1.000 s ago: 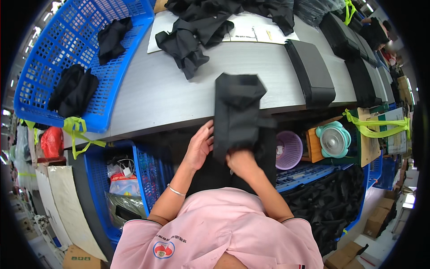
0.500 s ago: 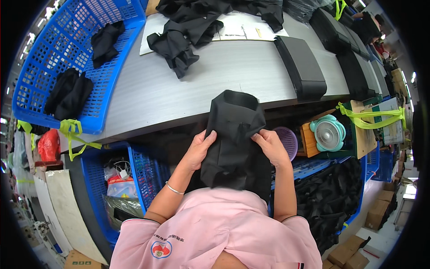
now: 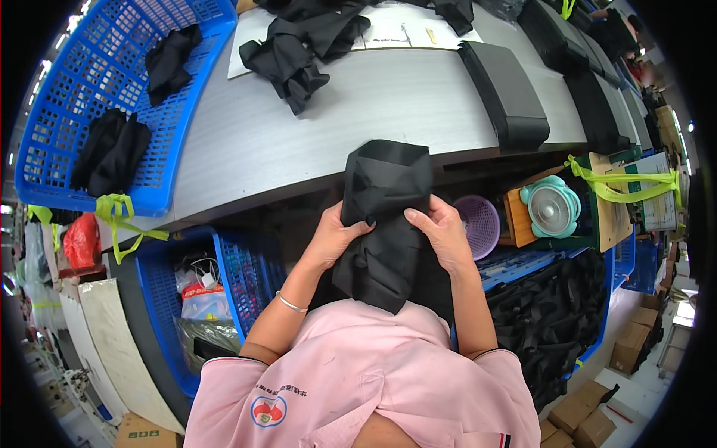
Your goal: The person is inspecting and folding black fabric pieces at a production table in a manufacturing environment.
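Between my hands, just off the table's front edge, hangs a black fabric sleeve (image 3: 387, 187) with a gaping top end and creased sides. My left hand (image 3: 336, 233) grips its left side, thumb pressed onto the cloth. On its right side my right hand (image 3: 441, 228) pinches the fabric, thumb in front and the other fingers mostly hidden behind. The lower part of the sleeve reaches down to my pink shirt. Farther off on the table lie crumpled black fabric pieces (image 3: 287, 63).
A blue basket (image 3: 198, 104) with black pieces stands at the table's left. Flat dark stacks (image 3: 515, 104) lie on the right. Below the grey table (image 3: 299, 142) are a purple basket (image 3: 482, 228), a teal fan (image 3: 551, 207) and a blue crate (image 3: 160, 299).
My hands have shifted closer together on the black fabric sleeve, thumbs now pressing further inward. The cloth is bunched more at its middle, and its top end has flattened.
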`<control>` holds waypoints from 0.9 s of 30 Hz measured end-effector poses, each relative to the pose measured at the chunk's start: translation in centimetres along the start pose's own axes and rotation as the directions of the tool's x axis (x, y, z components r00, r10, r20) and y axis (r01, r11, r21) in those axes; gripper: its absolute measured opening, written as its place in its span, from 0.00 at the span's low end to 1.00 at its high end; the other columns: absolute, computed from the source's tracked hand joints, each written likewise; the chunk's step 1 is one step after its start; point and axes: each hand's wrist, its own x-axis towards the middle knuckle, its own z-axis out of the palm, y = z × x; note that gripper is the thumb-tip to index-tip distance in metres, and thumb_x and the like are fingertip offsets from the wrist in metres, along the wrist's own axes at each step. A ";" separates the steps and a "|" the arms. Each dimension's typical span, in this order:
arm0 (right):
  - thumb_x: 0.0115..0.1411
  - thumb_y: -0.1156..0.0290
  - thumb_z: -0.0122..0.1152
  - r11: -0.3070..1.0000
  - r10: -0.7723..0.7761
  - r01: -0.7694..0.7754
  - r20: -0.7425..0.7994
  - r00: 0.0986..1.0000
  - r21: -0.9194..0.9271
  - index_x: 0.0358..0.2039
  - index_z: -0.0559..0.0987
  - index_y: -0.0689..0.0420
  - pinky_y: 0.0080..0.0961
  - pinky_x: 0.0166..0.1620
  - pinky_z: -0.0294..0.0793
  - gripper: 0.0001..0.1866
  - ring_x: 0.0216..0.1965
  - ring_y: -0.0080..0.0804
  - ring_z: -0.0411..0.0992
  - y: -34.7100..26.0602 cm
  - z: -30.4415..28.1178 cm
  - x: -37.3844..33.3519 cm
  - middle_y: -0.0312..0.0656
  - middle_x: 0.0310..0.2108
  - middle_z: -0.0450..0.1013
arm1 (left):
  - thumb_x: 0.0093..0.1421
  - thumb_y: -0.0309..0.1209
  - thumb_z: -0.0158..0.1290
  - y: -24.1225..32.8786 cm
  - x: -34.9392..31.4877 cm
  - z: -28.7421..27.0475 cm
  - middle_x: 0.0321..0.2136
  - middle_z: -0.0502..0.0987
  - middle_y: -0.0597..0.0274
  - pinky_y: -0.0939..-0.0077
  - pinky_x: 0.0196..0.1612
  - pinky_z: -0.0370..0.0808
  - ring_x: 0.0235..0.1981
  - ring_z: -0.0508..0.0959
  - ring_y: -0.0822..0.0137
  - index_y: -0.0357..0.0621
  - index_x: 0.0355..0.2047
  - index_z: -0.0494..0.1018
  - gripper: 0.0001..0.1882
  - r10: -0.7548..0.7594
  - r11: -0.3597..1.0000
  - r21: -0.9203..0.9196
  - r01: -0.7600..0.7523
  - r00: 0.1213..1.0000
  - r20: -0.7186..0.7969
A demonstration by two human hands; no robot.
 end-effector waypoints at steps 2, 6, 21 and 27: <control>0.63 0.72 0.62 0.999 0.051 -0.052 0.090 0.995 0.012 0.47 0.79 0.66 0.19 0.47 0.73 0.14 0.41 0.18 0.73 -0.1 -0.3 0.2 0.37 0.41 0.79 | 0.56 0.21 0.63 -0.8 0.3 -0.4 0.42 0.81 0.62 0.76 0.49 0.77 0.42 0.80 0.73 0.35 0.48 0.75 0.18 0.089 0.995 0.047 -0.091 0.995 0.044; 0.61 0.76 0.62 0.964 0.245 -0.228 0.125 0.961 -0.141 0.44 0.81 0.64 0.22 0.46 0.74 0.11 0.39 0.21 0.75 1.6 -3.5 1.6 0.37 0.40 0.80 | 0.56 0.22 0.64 0.8 -0.7 -0.5 0.42 0.81 0.63 0.76 0.49 0.77 0.42 0.80 0.73 0.36 0.48 0.75 0.19 0.047 0.998 -0.045 -0.038 0.977 0.210; 0.63 0.65 0.62 1.000 -0.013 0.012 -0.018 1.000 -0.027 0.43 0.79 0.62 0.30 0.41 0.79 0.14 0.36 0.39 0.80 -1.5 -1.8 2.5 0.49 0.39 0.79 | 0.54 0.20 0.64 -1.1 0.0 -1.9 0.38 0.81 0.62 0.75 0.44 0.78 0.37 0.79 0.72 0.37 0.48 0.74 0.20 0.011 0.999 -0.051 -0.018 0.993 -0.120; 0.67 0.61 0.59 0.980 0.168 -0.166 0.014 0.986 -0.111 0.57 0.74 0.65 0.27 0.49 0.79 0.24 0.47 0.29 0.78 -0.3 -5.7 0.9 0.48 0.51 0.77 | 0.54 0.21 0.65 0.0 -0.6 -2.4 0.37 0.80 0.63 0.74 0.43 0.79 0.36 0.80 0.72 0.37 0.47 0.74 0.20 -0.029 0.995 -0.096 0.021 0.996 -0.082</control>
